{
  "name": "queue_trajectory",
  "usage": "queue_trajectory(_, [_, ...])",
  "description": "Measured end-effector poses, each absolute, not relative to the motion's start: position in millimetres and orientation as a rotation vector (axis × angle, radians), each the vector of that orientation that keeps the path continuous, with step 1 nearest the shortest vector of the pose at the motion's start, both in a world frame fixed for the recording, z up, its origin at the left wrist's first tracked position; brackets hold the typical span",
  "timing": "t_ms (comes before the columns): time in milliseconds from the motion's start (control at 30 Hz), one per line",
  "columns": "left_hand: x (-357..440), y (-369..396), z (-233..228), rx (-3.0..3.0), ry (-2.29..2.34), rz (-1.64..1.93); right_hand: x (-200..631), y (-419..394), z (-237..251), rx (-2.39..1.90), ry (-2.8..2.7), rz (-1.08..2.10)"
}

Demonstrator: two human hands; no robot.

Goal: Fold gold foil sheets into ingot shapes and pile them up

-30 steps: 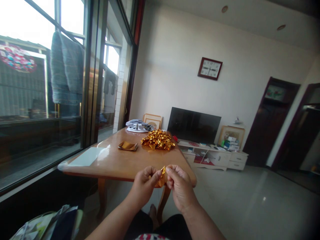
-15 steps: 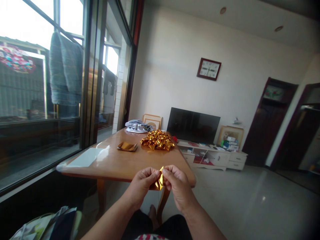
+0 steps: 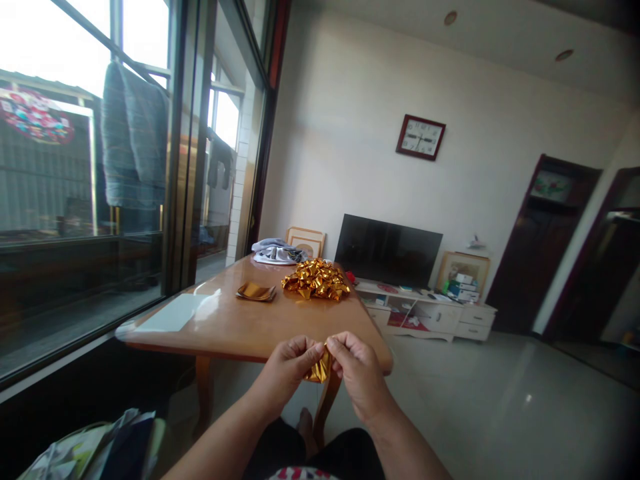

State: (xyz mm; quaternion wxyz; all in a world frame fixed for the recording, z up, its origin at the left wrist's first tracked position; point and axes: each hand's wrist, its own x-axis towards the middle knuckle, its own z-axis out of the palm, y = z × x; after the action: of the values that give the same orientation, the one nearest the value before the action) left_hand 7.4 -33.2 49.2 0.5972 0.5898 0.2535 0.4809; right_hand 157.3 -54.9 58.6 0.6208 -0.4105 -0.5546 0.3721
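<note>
No legible text; wall clock (image 3: 421, 137) numerals too small to read.

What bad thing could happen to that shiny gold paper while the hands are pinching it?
The gold paper is pinched between the left hand and the right hand, off the table's edge, so it might tear, or drop to the floor if a grip slips. The gold pile sits near the table's right edge and could perhaps get knocked off.

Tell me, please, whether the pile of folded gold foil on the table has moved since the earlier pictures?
No. The gold foil pile sits in the same spot on the table, right of the small foil stack.
</note>
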Motion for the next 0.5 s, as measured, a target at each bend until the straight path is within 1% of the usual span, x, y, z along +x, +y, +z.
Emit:
queue_trajectory(100, [5.4, -35.5, 53.3, 1.357, 0.546, 1.115, 157.3, -55.1, 60.3, -0.92, -1.213, 0.867])
queue_trajectory(333, [-2.6, -33.9, 52.5, 1.379, 0.653, 1.176, 161.3, -50.4, 57.7, -0.891, -1.062, 0.865])
queue_trajectory(500, [-3.1, -31.0, 51.9, 1.4, 0.611, 1.186, 163.3, -45.4, 50.3, -0.869, -0.972, 0.956])
